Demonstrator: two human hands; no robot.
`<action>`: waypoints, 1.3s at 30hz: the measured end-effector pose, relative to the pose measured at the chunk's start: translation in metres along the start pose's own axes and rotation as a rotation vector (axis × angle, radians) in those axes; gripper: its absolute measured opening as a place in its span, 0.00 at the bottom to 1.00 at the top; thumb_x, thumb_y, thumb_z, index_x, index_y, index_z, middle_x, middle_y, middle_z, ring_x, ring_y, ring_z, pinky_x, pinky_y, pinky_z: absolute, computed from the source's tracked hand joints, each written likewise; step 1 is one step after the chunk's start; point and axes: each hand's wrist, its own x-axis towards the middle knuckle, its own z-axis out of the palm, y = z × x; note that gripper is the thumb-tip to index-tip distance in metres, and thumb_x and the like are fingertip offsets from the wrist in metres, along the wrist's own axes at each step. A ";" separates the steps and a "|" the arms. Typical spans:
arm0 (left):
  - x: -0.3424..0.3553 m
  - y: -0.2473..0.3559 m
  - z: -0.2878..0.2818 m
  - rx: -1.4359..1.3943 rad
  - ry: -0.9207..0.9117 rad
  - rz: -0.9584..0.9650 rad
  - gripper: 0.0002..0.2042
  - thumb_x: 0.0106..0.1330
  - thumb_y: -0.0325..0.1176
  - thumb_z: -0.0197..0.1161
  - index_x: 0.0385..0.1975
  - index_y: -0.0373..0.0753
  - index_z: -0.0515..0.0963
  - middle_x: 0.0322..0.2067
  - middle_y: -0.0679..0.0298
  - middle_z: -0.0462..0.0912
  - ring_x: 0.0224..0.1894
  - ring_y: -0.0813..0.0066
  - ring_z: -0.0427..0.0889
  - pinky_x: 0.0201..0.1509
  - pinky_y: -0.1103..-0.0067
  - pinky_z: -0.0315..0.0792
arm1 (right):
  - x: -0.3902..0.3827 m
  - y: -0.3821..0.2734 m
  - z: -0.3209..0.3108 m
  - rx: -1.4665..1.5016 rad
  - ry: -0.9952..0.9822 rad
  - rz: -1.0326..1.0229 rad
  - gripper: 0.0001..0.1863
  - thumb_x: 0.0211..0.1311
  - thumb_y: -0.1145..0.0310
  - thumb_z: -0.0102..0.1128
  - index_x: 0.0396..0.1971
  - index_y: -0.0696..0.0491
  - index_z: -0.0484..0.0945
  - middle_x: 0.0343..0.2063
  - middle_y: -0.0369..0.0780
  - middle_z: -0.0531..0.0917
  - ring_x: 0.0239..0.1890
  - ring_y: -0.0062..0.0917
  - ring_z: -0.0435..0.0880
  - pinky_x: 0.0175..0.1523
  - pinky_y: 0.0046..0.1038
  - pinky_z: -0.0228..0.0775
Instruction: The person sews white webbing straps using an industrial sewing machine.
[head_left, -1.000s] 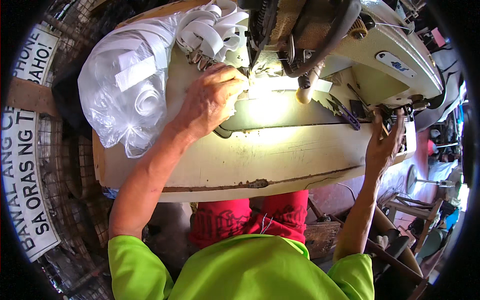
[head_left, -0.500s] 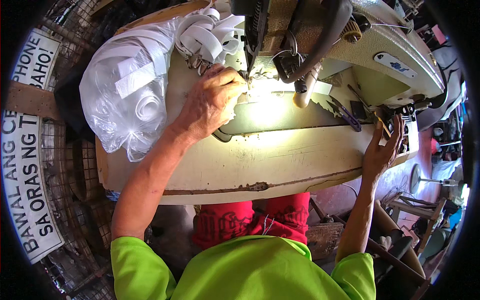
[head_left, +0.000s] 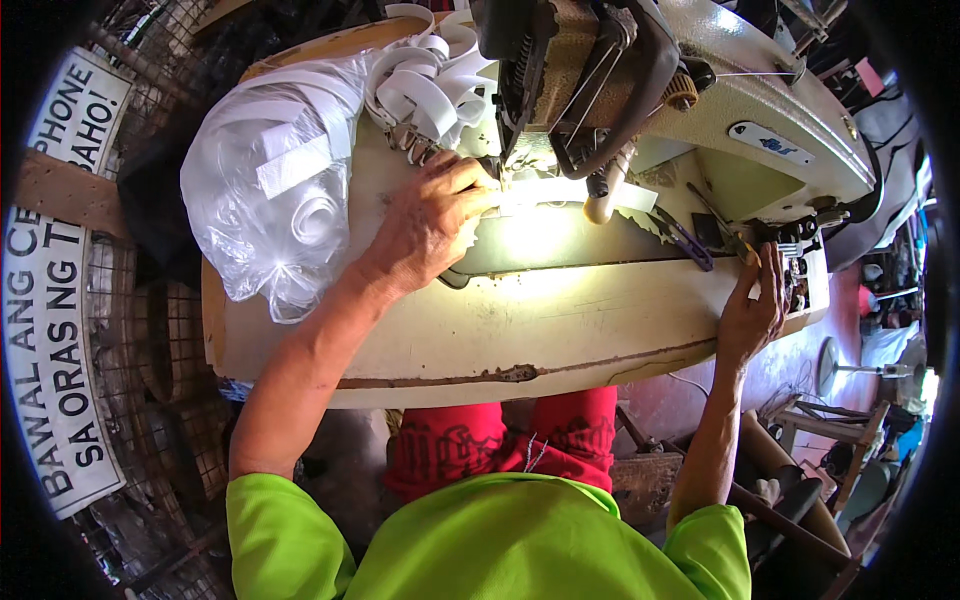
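My left hand point(head_left: 430, 220) is closed near the needle of an industrial sewing machine point(head_left: 690, 60), pinching white material that I cannot make out clearly under the bright work lamp. A white strip point(head_left: 632, 197) extends to the right beyond the needle. My right hand point(head_left: 755, 300) has extended, slightly parted fingers, their tips at a small yellow piece point(head_left: 748, 255) beside the fittings at the machine's right end; no grip is visible. Dark purple-handled scissors point(head_left: 690, 245) lie left of that hand. Clustered metal clips point(head_left: 410, 142) sit just behind my left hand.
A clear plastic bag of white webbing point(head_left: 270, 200) fills the table's left side, with loose white coils point(head_left: 420, 90) behind it. The worn table edge point(head_left: 520, 390) runs above my legs. A wire mesh with signs point(head_left: 150, 330) stands left; a fan point(head_left: 828, 365) and wooden frames are at right.
My right hand's fingers have lowered slightly and come a little closer together. The view has shifted slightly; my left hand stays pinched by the needle.
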 end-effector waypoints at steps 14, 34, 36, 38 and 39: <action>0.000 0.000 -0.002 0.007 -0.016 -0.012 0.12 0.47 0.17 0.61 0.32 0.36 0.79 0.33 0.62 0.75 0.40 0.59 0.75 0.47 0.68 0.73 | 0.006 -0.033 -0.010 0.034 0.145 -0.222 0.18 0.62 0.70 0.64 0.51 0.59 0.78 0.54 0.45 0.78 0.57 0.41 0.76 0.64 0.38 0.62; 0.006 -0.014 -0.013 -0.045 -0.082 0.066 0.13 0.49 0.17 0.63 0.35 0.35 0.82 0.33 0.61 0.79 0.39 0.60 0.77 0.46 0.70 0.74 | 0.012 -0.172 0.027 0.556 -0.520 -0.784 0.20 0.58 0.63 0.63 0.48 0.58 0.77 0.46 0.44 0.80 0.49 0.40 0.78 0.56 0.39 0.68; 0.006 -0.019 -0.010 -0.042 -0.080 0.054 0.12 0.49 0.17 0.63 0.35 0.35 0.82 0.33 0.60 0.79 0.40 0.60 0.77 0.46 0.70 0.74 | 0.014 -0.174 0.025 0.496 -0.526 -0.760 0.21 0.59 0.62 0.62 0.49 0.58 0.77 0.47 0.44 0.81 0.51 0.41 0.77 0.59 0.42 0.65; 0.007 -0.018 -0.007 -0.002 -0.067 0.063 0.13 0.49 0.20 0.62 0.36 0.35 0.80 0.36 0.60 0.77 0.42 0.60 0.76 0.53 0.69 0.69 | 0.016 -0.173 0.027 0.501 -0.505 -0.743 0.23 0.59 0.62 0.62 0.51 0.58 0.76 0.48 0.44 0.81 0.52 0.40 0.76 0.62 0.45 0.62; 0.007 -0.018 -0.008 -0.006 -0.072 0.068 0.13 0.49 0.20 0.62 0.36 0.35 0.80 0.36 0.60 0.77 0.42 0.60 0.76 0.53 0.69 0.69 | 0.017 -0.173 0.025 0.493 -0.489 -0.752 0.23 0.59 0.61 0.62 0.52 0.58 0.76 0.48 0.44 0.81 0.52 0.40 0.76 0.62 0.45 0.62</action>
